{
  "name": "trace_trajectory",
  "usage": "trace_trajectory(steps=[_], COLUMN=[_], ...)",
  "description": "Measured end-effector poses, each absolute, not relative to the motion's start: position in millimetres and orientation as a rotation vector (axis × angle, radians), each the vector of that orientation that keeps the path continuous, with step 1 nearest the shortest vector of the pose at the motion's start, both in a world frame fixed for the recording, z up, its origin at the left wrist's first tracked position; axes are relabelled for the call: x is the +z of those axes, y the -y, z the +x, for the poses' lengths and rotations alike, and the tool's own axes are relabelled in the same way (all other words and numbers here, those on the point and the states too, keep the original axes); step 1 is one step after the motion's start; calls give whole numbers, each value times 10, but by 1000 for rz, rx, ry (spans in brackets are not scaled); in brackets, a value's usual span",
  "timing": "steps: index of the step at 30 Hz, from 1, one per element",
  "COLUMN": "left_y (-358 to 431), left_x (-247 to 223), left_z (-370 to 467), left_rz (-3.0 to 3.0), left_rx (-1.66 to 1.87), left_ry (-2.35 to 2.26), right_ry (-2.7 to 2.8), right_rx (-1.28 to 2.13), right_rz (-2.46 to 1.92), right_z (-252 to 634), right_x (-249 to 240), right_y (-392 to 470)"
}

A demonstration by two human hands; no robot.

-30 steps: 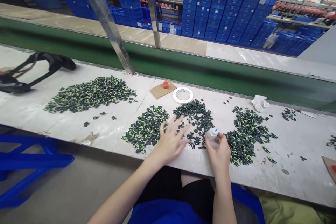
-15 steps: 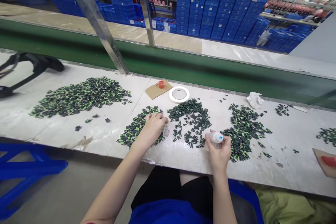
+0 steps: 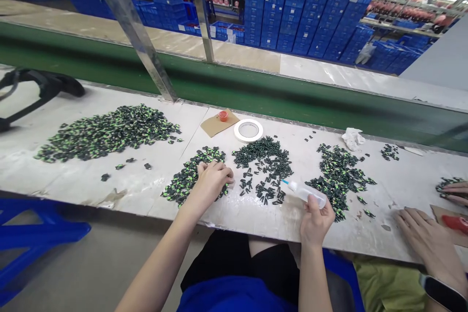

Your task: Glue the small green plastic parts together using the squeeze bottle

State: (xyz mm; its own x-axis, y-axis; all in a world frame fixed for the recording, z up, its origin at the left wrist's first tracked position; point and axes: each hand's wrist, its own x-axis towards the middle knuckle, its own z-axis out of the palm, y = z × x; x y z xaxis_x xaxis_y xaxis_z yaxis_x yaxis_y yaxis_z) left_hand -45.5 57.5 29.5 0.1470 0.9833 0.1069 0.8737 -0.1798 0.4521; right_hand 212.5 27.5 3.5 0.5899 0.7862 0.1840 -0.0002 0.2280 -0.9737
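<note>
My right hand (image 3: 317, 219) is closed around a translucent squeeze bottle (image 3: 305, 192). The bottle is tilted nearly sideways, its thin blue tip pointing left toward a scattered pile of small dark pieces (image 3: 263, 148). My left hand (image 3: 213, 179) rests at the right side of a pile of black-and-green parts (image 3: 183, 180), fingers curled and bunched. What those fingers hold, if anything, is hidden. Just right of the bottle lies another pile of black-and-green parts (image 3: 340, 170).
Behind the dark pieces lie a roll of white tape (image 3: 239, 131) and a red cap (image 3: 223, 116) on cardboard (image 3: 212, 127). A larger parts pile (image 3: 109, 131) spreads at left. Crumpled tissue (image 3: 353, 139) sits at back right. A co-worker's hands (image 3: 426, 234) are on the table at far right.
My right hand has turned the bottle so its tip swings from facing me to pointing left, and moved slightly right. A co-worker's hands have come into view at right. My left hand stays nearly in place.
</note>
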Motion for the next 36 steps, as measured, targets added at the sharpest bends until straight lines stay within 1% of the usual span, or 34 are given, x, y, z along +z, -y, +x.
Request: trace_trajectory(steps=[4, 7, 13, 21, 29, 36], left_y=[-437, -297, -99, -43, -43, -40], left_x=[338, 245, 16, 38, -112, -107], left_z=[-347, -134, 174, 86, 121, 124], left_rz=[2154, 2148, 2034, 2000, 1886, 1861], left_rx=[642, 719, 823, 757, 918, 901], left_ry=[-1595, -1442, -1589, -1524, -1595, -1619], right_ry=[767, 783, 832, 1090, 1106, 1115], right_rx=[709, 754, 817, 687, 675, 696], right_rz=[-1208, -1246, -1345, -1429, -1479, -1507], right_z=[2113, 2097, 2041, 1871, 1895, 1892], right_x=[31, 20, 11, 111, 55, 28], right_y=[-286, -257, -120, 20, 57, 43])
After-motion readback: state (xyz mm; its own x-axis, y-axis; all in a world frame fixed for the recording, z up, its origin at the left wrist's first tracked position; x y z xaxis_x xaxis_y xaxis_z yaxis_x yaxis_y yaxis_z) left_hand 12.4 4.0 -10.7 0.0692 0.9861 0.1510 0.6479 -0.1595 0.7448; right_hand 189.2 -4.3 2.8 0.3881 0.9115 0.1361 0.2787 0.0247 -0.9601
